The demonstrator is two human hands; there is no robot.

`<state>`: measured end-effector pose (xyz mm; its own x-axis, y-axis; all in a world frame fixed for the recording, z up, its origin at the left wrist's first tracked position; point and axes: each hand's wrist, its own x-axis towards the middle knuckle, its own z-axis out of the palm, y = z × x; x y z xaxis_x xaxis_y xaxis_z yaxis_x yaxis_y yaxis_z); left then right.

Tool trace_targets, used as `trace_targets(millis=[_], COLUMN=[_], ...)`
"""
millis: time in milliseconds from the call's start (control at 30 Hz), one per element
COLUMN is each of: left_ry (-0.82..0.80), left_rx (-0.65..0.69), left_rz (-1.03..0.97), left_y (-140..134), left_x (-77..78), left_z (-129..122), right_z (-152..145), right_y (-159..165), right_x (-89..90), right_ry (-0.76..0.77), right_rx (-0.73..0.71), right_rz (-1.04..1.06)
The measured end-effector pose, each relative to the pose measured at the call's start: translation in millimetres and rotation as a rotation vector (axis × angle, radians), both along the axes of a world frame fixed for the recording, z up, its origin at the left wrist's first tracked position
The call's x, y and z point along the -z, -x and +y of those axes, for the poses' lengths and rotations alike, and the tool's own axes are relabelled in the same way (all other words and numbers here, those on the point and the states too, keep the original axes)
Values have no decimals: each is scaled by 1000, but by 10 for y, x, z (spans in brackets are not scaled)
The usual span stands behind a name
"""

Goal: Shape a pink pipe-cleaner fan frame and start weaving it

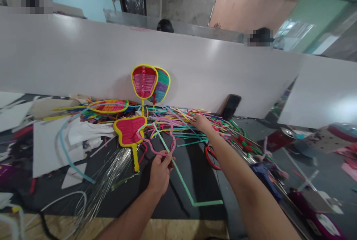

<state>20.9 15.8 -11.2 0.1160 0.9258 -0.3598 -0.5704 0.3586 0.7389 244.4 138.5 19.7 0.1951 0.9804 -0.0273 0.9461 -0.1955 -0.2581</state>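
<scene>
- The left hand pinches a pink pipe-cleaner outline and a mint-green pipe cleaner between thumb and fingers, in the middle of the worktable.
- The pink outline is wavy-edged; its left edge overlaps the red fan in this view.
- The mint-green pipe cleaner slants through the outline, past the hand, then bends sharply rightward near the front edge of the dark tabletop; whether it touches the surface, I cannot tell.
- The right arm stretches forward, the right hand fingers-down at the loose pipe-cleaner pile; whether its fingers grasp a strand, I cannot tell.
- The widest visible stretch of dark tabletop lies between the two forearms, running to the front edge.
- A red loop sits just beside the right forearm, narrowing that room.
- Silver wire strands run toward the front edge, left of the left forearm.
- Along the back, the pile lies close to the white partition; a pink-and-red fan stands upright before it, overlapping a teal-and-purple fan.
- A black phone leans against the partition, beyond the right hand.
</scene>
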Motion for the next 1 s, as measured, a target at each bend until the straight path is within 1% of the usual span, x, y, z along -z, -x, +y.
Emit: trace_targets(millis=[100, 267, 333, 433, 500, 600, 667, 800, 900, 1000], left_ry=[1, -4, -3, -9, -13, -11, -13, -15, -8, -6], left_rx=[14, 23, 18, 15, 17, 19, 25, 34, 29, 32], left_rz=[2, 8, 11, 11, 15, 24, 24, 11, -1, 1], left_y=[3, -1, -6, -11, -12, -10, -7, -1, -1, -6], left_x=[11, 16, 5, -2, 7, 24, 25, 6, 4, 17], left_z=[5, -3, -7, -8, -8, -8, -9, -8, -8, -11], right_z=[-47, -209, -244, -206, -138, -23, 44, 124, 123, 74], right_y=[47, 127, 149, 159, 165, 203, 252, 329, 277, 100], right_x=[38, 49, 28, -36, -88, -142, -144, -85, -76, -176], right_ry=[52, 131, 150, 97, 51, 23, 18, 45, 69, 39], right_rx=[-33, -193, -225, -170, -110, -54, -33, -11, 15, 69], right_rz=[-16, 4, 6, -33, -72, -120, -144, -191, -224, -258])
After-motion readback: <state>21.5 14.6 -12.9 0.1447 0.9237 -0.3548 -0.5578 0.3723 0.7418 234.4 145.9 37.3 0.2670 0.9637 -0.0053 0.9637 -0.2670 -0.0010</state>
